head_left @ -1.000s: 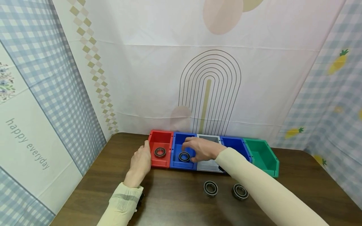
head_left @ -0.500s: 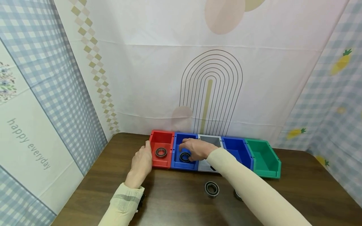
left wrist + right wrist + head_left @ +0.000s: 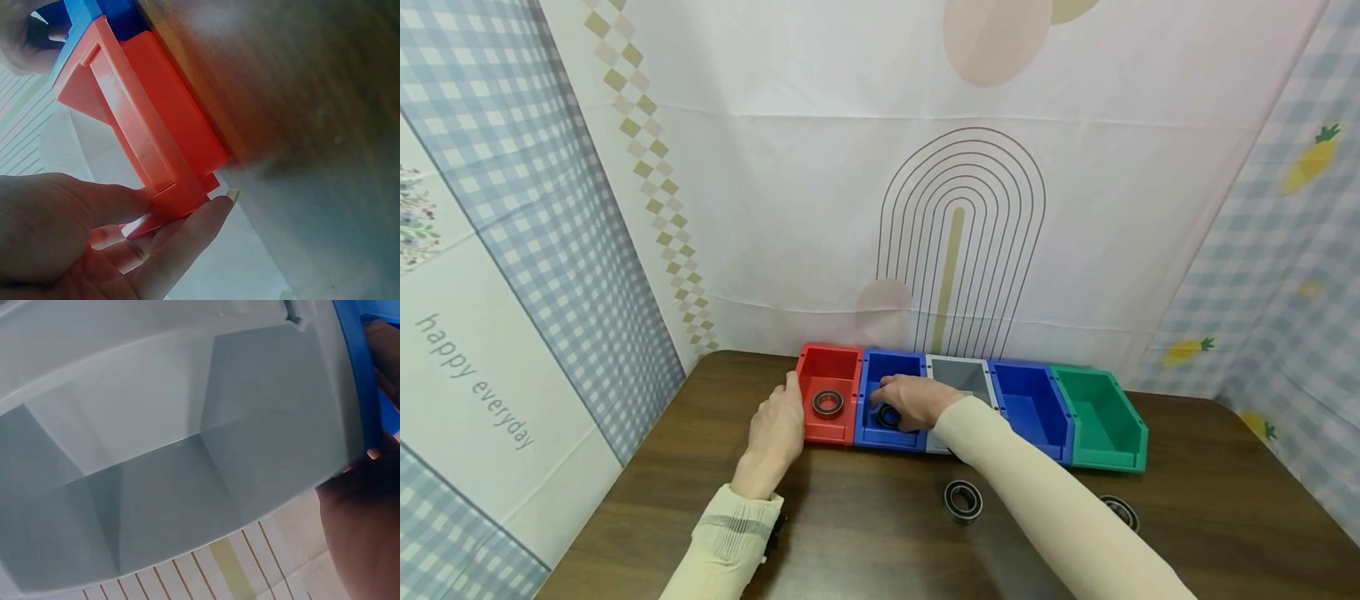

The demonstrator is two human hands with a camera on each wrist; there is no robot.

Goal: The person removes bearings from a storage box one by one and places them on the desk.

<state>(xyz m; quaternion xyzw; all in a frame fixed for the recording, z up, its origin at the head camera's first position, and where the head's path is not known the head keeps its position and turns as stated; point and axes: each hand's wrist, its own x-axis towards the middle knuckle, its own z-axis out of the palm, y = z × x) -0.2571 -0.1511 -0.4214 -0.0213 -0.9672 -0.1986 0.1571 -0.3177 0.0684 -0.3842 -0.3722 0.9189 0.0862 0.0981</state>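
In the head view my left hand (image 3: 775, 427) is at the left wall of the red bin (image 3: 827, 432). Thumb and fingers pinch that wall between them in the left wrist view. A ball bearing (image 3: 827, 403) lies flat inside the red bin. My right hand (image 3: 916, 402) reaches down into the left blue bin (image 3: 880, 440), its fingers curled about a second ball bearing (image 3: 887, 417), which they partly cover. From the right wrist camera, the grey bin (image 3: 156, 462) fills most of the picture; the bearing under the right hand is hidden there.
Beside the grey bin stand another blue bin (image 3: 1033, 412) and a green bin (image 3: 1105, 421), all joined in one row near the curtain. Two more ball bearings lie on the wooden table: one bearing (image 3: 962, 502) before the row, another bearing (image 3: 1122, 512) beyond the right sleeve.
My right hand has moved slightly left and lower over the bearing in the left blue bin, its forearm swinging left. The left hand keeps its place on the red bin.
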